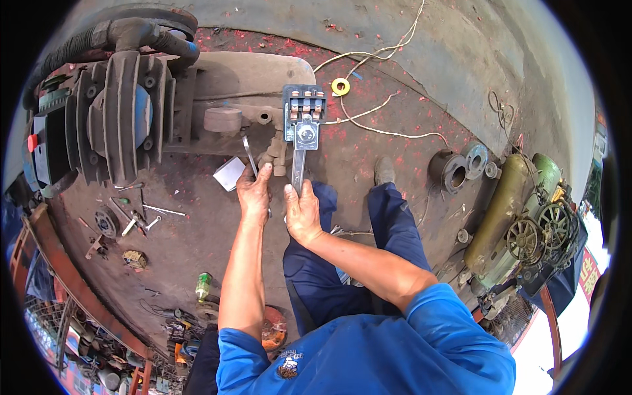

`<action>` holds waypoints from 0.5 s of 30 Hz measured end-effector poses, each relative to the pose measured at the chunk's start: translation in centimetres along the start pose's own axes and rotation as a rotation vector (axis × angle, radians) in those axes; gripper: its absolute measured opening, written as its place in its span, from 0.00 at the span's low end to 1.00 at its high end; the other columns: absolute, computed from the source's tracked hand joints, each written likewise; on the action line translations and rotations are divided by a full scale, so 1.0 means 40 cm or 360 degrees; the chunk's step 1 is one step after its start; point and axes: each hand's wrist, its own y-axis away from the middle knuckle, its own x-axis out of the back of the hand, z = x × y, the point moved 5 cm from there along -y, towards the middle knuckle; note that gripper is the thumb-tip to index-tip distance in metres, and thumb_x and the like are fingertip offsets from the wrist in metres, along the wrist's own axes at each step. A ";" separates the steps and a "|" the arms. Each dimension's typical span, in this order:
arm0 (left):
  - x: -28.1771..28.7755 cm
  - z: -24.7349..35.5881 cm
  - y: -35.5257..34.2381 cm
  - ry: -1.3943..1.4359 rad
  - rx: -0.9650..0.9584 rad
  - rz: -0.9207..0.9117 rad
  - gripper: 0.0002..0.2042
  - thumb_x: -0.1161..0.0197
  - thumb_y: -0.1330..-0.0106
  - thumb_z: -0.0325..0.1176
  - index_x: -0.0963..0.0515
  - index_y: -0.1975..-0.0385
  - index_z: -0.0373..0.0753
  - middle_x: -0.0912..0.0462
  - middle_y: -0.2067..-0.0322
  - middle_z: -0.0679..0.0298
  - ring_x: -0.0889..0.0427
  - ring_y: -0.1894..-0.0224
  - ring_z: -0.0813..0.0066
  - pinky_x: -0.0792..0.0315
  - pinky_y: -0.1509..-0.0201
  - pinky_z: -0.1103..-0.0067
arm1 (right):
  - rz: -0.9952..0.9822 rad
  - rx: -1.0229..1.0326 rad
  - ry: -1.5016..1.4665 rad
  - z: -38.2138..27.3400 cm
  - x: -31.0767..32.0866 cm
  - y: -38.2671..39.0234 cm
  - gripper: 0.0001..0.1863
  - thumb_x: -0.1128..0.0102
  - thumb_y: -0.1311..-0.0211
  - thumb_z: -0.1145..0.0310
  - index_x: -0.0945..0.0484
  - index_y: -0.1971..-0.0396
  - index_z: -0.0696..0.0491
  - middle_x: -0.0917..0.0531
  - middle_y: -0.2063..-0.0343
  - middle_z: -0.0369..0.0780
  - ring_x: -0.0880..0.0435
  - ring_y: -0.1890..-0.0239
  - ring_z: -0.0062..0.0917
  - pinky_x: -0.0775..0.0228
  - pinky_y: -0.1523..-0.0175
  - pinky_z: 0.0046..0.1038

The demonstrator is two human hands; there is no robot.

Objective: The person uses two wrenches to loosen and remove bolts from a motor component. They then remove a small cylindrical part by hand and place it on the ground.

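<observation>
My right hand (pixel 303 214) is closed round the flat handle of a steel wrench (pixel 298 172). The far end of this wrench meets the underside of a black pressure switch (pixel 304 102), whose row of metal terminals lies bare; the exact contact is hard to make out. My left hand (pixel 255 194) grips a second, slimmer wrench (pixel 249 155), its head pointing up and away. Between the two hands sits a dirty brass valve fitting (pixel 275 157) below the compressor's tank (pixel 253 69). The wrench in my left hand appears apart from the switch.
The ribbed compressor pump (pixel 125 112) stands at far left. Loose hand tools (pixel 135 214) and a white box (pixel 229 174) lie on the floor. A pale cord (pixel 395 133) with a yellow tape roll (pixel 340 87) runs across it. Gas cylinders (pixel 501 214) are on the right.
</observation>
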 end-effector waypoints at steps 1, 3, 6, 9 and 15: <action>0.000 0.000 -0.001 -0.0004 0.0008 -0.0008 0.16 0.30 0.36 0.37 0.22 0.54 0.36 0.29 0.82 0.75 0.39 0.88 0.87 0.45 0.86 0.84 | 0.0039 0.0025 0.0005 0.008 -0.005 0.001 0.18 0.48 0.27 0.56 0.35 0.65 0.58 0.25 0.82 0.48 0.23 0.78 0.45 0.33 0.72 0.41; 0.003 -0.003 -0.003 -0.0010 0.0025 -0.0025 0.16 0.30 0.36 0.38 0.22 0.53 0.36 0.29 0.82 0.75 0.39 0.88 0.87 0.46 0.86 0.84 | 0.0119 0.0074 0.0017 0.028 -0.020 0.002 0.18 0.48 0.27 0.55 0.33 0.65 0.56 0.28 0.86 0.40 0.26 0.84 0.28 0.35 0.76 0.34; 0.009 -0.001 -0.004 -0.0020 0.0031 -0.0053 0.16 0.30 0.36 0.38 0.22 0.54 0.35 0.29 0.82 0.75 0.39 0.88 0.87 0.46 0.86 0.83 | 0.0123 0.0007 -0.0126 0.004 -0.033 0.007 0.18 0.48 0.27 0.54 0.34 0.64 0.56 0.28 0.86 0.40 0.26 0.84 0.28 0.35 0.76 0.34; 0.010 -0.002 -0.005 -0.0062 0.0028 -0.0043 0.17 0.30 0.36 0.38 0.22 0.53 0.36 0.29 0.82 0.75 0.39 0.88 0.87 0.46 0.86 0.83 | 0.0166 -0.0053 -0.0062 0.013 -0.045 0.012 0.19 0.48 0.27 0.54 0.34 0.63 0.57 0.27 0.85 0.41 0.26 0.84 0.29 0.35 0.76 0.35; 0.020 -0.021 -0.018 -0.0014 -0.0045 -0.0044 0.17 0.29 0.37 0.37 0.22 0.53 0.35 0.29 0.82 0.74 0.38 0.88 0.86 0.46 0.86 0.83 | 0.0196 -0.0030 0.0067 0.016 -0.060 0.017 0.19 0.50 0.26 0.55 0.34 0.61 0.59 0.27 0.82 0.46 0.25 0.79 0.38 0.34 0.71 0.40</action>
